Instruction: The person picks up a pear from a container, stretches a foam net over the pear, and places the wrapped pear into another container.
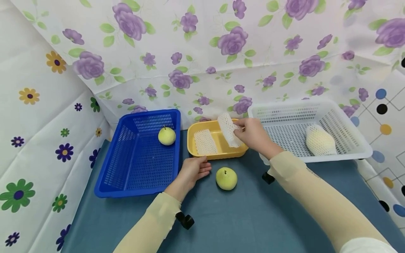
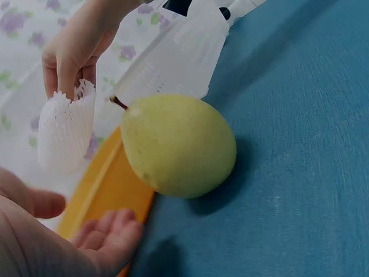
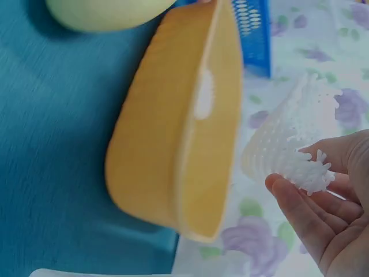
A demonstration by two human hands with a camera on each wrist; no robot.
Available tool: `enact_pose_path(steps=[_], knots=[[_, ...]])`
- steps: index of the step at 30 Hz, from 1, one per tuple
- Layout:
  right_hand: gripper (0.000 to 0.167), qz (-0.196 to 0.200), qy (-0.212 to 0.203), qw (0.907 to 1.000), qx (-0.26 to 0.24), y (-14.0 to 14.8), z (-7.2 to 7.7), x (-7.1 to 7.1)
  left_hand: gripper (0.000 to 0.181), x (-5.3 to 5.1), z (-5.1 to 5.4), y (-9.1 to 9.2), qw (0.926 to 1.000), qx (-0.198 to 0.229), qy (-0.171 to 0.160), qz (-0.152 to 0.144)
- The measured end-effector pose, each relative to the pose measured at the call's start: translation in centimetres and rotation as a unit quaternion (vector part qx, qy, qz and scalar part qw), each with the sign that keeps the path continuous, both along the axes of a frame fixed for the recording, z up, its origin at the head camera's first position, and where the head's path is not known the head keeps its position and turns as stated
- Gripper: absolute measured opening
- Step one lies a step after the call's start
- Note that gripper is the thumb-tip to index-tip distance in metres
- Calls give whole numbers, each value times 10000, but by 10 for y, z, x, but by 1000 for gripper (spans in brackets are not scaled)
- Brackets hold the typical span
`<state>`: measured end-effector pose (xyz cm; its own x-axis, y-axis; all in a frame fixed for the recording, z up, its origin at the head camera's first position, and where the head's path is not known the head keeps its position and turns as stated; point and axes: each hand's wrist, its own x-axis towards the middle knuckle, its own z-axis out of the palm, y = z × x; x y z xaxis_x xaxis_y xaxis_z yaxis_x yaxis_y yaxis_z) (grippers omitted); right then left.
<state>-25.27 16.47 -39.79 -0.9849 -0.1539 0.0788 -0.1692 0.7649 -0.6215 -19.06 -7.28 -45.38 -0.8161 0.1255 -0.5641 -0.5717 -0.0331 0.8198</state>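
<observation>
Foam net (image 2: 66, 135) partly hides the right hand (image 2: 78, 52).

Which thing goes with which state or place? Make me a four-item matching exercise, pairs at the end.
Things
1. Blue basket
2. Left hand
3. Right hand
4. Net-wrapped fruit

States and places
A. Pinches a foam net
B. Lies in the white basket
C. Has one bare pear inside
D. Holds nothing, near the yellow tray

Pairs: 1-C, 2-D, 3-A, 4-B
</observation>
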Motion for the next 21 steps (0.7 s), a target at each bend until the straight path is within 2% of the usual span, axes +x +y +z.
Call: enact_pose_path(steps=[3, 5, 7, 9, 11, 12, 14, 17, 19, 21], knots=[[26, -76, 47, 9998, -191, 2, 8, 9, 39, 6, 13, 2, 9953, -596, 586, -485], [24, -70, 138, 9996, -239, 1, 12, 16, 34, 10, 24, 4, 9853, -1125, 1164, -550], [25, -54, 148, 9994, -301, 0, 15, 24, 28, 13, 35, 8, 9674, -1602, 1901, -473], [27, -23, 221, 9993, -316, -1, 18, 32, 26, 15, 45, 14, 9449, -1889, 2652, -343], [29, -59, 299, 9991, -301, -3, 20, 40, 28, 18, 53, 21, 9232, -1929, 3309, -309], [30, -84, 324, 9990, -310, -4, 21, 44, 31, 20, 56, 25, 9146, -1936, 3533, -348], [31, -100, 409, 9987, -286, -7, 22, 51, 41, 23, 60, 33, 9010, -1964, 3839, -467], [32, -84, 321, 9991, -266, -11, 21, 60, 49, 26, 60, 42, 8889, -2143, 4001, -629], [33, 17, 272, 9993, -259, -13, 20, 64, 46, 26, 58, 46, 8812, -2276, 4097, -615], [33, 132, 251, 9991, -301, -13, 19, 66, 37, 25, 55, 47, 8760, -2301, 4213, -473]])
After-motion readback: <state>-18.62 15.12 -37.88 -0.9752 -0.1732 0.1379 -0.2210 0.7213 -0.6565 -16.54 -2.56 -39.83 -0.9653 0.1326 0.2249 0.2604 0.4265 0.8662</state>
